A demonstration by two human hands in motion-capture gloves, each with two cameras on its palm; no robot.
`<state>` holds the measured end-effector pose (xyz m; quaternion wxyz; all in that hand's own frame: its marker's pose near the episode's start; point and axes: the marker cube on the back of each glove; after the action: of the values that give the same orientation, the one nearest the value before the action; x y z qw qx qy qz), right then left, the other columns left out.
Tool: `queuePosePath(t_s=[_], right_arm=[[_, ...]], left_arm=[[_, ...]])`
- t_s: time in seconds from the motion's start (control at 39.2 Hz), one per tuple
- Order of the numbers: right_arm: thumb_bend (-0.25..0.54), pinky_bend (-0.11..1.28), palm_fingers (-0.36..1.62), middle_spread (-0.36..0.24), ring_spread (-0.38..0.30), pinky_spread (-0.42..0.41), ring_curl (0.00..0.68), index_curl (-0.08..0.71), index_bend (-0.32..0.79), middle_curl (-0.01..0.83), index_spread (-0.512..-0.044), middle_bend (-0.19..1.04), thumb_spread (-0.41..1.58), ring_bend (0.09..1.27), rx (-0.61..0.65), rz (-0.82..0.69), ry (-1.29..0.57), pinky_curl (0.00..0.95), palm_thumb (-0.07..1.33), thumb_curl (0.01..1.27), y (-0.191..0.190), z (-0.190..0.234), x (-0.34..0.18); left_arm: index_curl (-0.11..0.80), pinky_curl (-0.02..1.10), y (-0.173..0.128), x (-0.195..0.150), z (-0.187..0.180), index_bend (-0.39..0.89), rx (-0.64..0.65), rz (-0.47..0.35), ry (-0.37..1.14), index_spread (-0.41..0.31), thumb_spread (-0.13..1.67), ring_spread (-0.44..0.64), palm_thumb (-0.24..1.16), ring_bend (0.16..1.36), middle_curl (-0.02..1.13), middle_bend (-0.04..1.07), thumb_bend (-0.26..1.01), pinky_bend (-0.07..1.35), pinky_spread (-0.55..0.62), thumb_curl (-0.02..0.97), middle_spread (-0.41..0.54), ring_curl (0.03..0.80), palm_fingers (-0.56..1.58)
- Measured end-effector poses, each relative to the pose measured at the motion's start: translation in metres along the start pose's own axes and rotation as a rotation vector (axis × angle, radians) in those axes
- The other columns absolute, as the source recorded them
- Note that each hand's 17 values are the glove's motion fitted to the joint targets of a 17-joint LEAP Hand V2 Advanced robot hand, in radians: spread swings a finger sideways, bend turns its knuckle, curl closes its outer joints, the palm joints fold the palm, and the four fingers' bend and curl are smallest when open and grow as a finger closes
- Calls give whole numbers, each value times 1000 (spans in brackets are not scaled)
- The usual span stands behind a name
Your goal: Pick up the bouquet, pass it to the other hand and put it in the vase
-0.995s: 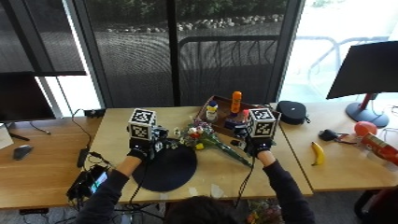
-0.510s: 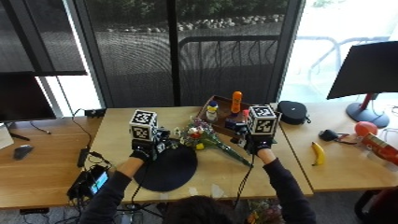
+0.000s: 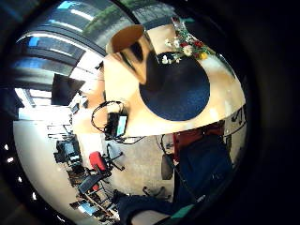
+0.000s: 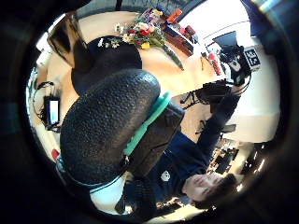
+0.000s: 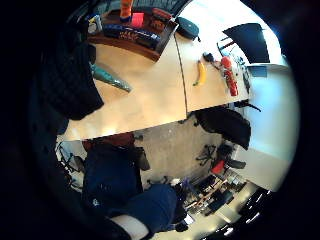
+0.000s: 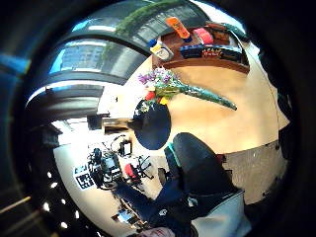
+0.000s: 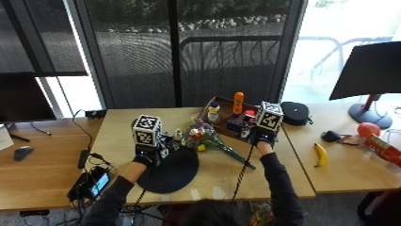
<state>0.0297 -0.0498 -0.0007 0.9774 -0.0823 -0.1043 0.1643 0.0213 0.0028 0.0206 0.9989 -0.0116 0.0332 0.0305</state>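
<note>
Two glass doors are backing the wooden table [image 7: 206,181], where the bouquet [image 7: 210,143] is lying beside a dark round mat [image 7: 169,170] — between my hands. I'm not gripping anything I can see, but whether my left hand [image 7: 145,154] and right hand [image 7: 260,138] are open or clenched I cannot tell — the vase is barely showing in the outside view.

Black-gloved hands [image 7: 145,157], dark sleeves (navy)

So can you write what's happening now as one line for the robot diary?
stage: before pickup | bouquet: lying on table, untouched | left hand: above dark mat | right hand: past the stems | vase: empty
</note>
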Motion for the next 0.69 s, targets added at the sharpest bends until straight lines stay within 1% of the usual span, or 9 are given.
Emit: queuePosePath(t_s=[0.05, 0.1, 0.15, 0.2, 0.28, 0.33, 0.43, 0.56, 0.69], right_arm=[[34, 557, 653, -81, -86, 75, 337, 128, 62, 381, -164, 387, 1094, 607, 101, -80, -20, 348, 465, 253, 5, -3, -7], [35, 557, 637, -77, -92, 70, 344, 132, 73, 385, -156, 373, 1085, 613, 136, -133, -40, 351, 496, 267, 21, -8, -16], [29, 555, 631, -77, -98, 66, 348, 134, 77, 389, -155, 369, 1077, 611, 141, -135, -55, 352, 513, 276, 21, -3, -17], [20, 546, 623, -77, -102, 63, 352, 137, 81, 395, -153, 370, 1072, 613, 120, -84, -64, 351, 525, 284, -6, 16, -8], [8, 528, 611, -77, -111, 49, 358, 139, 82, 402, -146, 369, 1063, 617, 34, 24, -64, 350, 543, 295, -73, 63, 15], [0, 518, 607, -77, -120, 37, 361, 141, 82, 407, -142, 367, 1058, 620, -24, 51, -73, 348, 555, 301, -99, 86, 23], [-7, 493, 591, -81, -128, 27, 366, 146, 86, 418, -139, 374, 1049, 619, -66, 85, -94, 344, 586, 317, -116, 111, 31], [-10, 456, 574, -91, -133, 20, 372, 152, 90, 429, -137, 384, 1043, 619, 28, 154, -79, 337, 623, 332, -117, 125, 36], [-14, 436, 573, -95, -137, 16, 375, 158, 95, 437, -136, 384, 1037, 618, 40, 267, -58, 333, 651, 342, -128, 150, 46]], left_arm=[[335, 304, 0, 0, 2, 176, -9, 0, -3, -94, 1120, 252, -15, 508, 232, 160, -25, 347, 307, 187, 135, 249, 298], [339, 308, 0, 0, 3, 175, -17, 1, -2, -94, 1121, 252, -15, 509, 236, 160, -25, 346, 307, 190, 136, 252, 297], [343, 311, -1, -1, 4, 175, -20, 4, 2, -94, 1122, 256, -16, 510, 239, 160, -25, 346, 307, 193, 136, 254, 295], [347, 314, -1, -2, 5, 176, -17, 7, 10, -94, 1123, 258, -16, 506, 241, 161, -26, 345, 313, 196, 136, 255, 287], [353, 318, 1, -2, 3, 176, -9, 11, 20, -94, 1125, 260, -16, 505, 245, 161, -26, 345, 316, 200, 136, 259, 285], [356, 320, 1, -1, 3, 175, -9, 15, 24, -94, 1126, 261, -16, 505, 247, 161, -26, 344, 317, 202, 137, 260, 284], [361, 325, -2, -2, 9, 174, -21, 17, 26, -95, 1132, 262, -12, 505, 251, 161, -23, 343, 319, 205, 137, 264, 283], [367, 330, -4, -3, 15, 174, -50, 11, 18, -95, 1137, 263, -13, 505, 256, 161, -24, 343, 323, 208, 137, 268, 281], [371, 334, -6, -2, 18, 173, -59, 13, 9, -95, 1139, 264, -9, 505, 260, 161, -22, 342, 325, 213, 137, 271, 279]])
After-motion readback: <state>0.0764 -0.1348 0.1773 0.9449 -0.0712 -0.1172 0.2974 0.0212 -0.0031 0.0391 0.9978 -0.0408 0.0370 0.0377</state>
